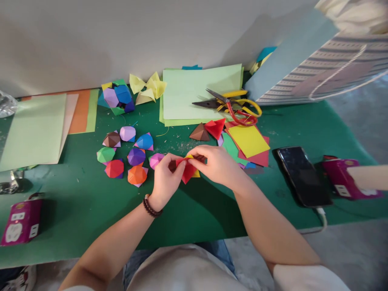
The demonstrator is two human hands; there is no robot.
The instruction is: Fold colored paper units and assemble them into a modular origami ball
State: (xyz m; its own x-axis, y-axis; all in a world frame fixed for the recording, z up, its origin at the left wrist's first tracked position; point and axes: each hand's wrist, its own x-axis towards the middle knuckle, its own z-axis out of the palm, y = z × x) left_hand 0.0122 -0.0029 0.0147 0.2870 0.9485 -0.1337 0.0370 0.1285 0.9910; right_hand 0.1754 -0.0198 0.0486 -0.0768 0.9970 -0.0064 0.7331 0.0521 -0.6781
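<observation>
Between my two hands is a folded paper piece (188, 173), red with yellow parts showing at its top and right side. My left hand (166, 176) pinches its left side, thumb on the red face. Thumb and fingers of my right hand (214, 163) are closed on its upper right edge. Left of my left hand lie several folded paper domes, among them an orange one (137, 175), a purple one (136, 157) and a red one (114, 168). A pink dome (156, 160) lies close by my left hand. Just beyond my hands sit a brown folded piece (200, 132) and a red one (216, 128).
Scissors (242, 113) and pliers (209, 104) lie on pale green sheets (194, 93). Coloured squares (250, 141) are stacked to the right, near a phone (303, 176) on a cable. A paper ball (117, 97) stands at the back. A striped bag (303, 68) fills the right rear.
</observation>
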